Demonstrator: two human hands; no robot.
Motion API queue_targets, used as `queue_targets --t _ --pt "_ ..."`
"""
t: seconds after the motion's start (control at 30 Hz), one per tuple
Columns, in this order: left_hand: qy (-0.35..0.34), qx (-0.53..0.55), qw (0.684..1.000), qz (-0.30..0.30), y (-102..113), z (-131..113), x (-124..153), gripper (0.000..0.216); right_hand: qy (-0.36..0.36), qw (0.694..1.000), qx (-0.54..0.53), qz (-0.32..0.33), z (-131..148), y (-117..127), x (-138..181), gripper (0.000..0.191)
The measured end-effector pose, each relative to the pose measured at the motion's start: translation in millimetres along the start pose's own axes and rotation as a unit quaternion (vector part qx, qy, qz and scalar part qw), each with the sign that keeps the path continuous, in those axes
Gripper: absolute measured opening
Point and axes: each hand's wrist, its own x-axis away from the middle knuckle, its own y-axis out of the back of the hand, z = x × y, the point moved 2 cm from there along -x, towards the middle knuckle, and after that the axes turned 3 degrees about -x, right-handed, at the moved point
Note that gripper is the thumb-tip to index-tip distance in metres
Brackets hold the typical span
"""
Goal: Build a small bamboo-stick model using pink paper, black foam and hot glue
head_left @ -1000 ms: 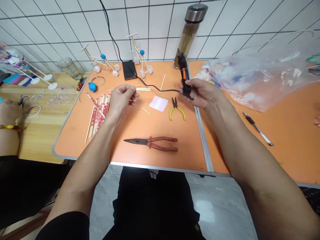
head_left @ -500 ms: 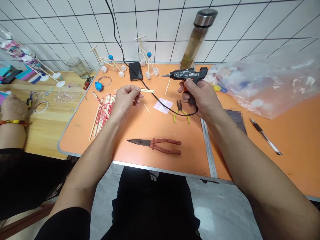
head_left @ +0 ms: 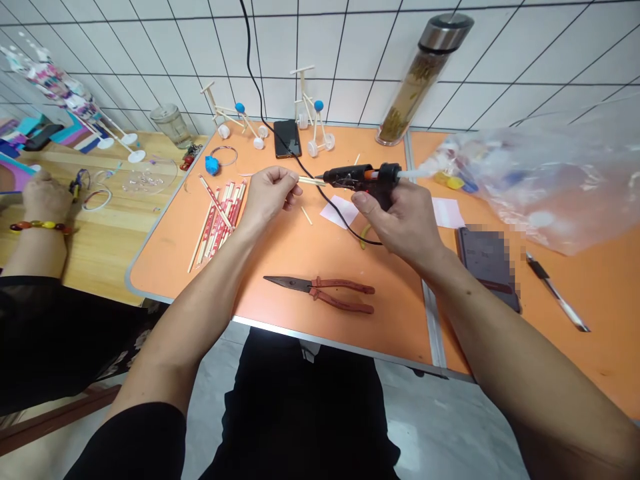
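Pinched in my left hand [head_left: 273, 191] are thin pale wooden sticks [head_left: 311, 181], their ends pointing right; I see about two. My right hand [head_left: 407, 217] is wrapped round a black hot glue gun [head_left: 357, 177], its nozzle at the tips of the sticks; whether they touch I cannot tell. A clear glue stick [head_left: 414, 173] juts from the gun's back. Under it lies a pinkish paper square [head_left: 339, 211], and a short stick piece [head_left: 307, 215] rests below my left hand. Red-handled long-nose pliers [head_left: 320, 291] lie nearer me. Yellow-handled pliers [head_left: 366, 235] are mostly hidden.
Red-wrapped chopsticks [head_left: 220, 220] lie left. Two stick models [head_left: 320, 123] with white wheels and a phone [head_left: 287, 139] stand or lie behind. A tea bottle [head_left: 420, 80], plastic bag [head_left: 545, 180] and pen [head_left: 557, 291] are right. The gun's cord crosses the table. Another person's hand [head_left: 47, 197] is far left.
My right hand has lowered the glue gun and turned it, bringing its nozzle to the stick ends. My left hand still holds the sticks. The view has shifted slightly left.
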Motion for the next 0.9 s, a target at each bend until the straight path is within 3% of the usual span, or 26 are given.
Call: queue_targets --t 0.33,0.6,0.9 --pt "0.079 -0.055 0.995 0.021 4 11 -6 0.029 -0.014 0.998 0.054 0.021 -18 -2 -5 0.035" --pt "0.103 -0.101 0.989 0.022 6 31 -19 0.033 -0.028 0.996 0.070 0.049 -35 -16 -8 0.037" --pt "0.128 -0.172 0.977 0.021 4 26 -20 0.036 -0.005 0.993 0.087 0.073 -39 -35 -11 0.039"
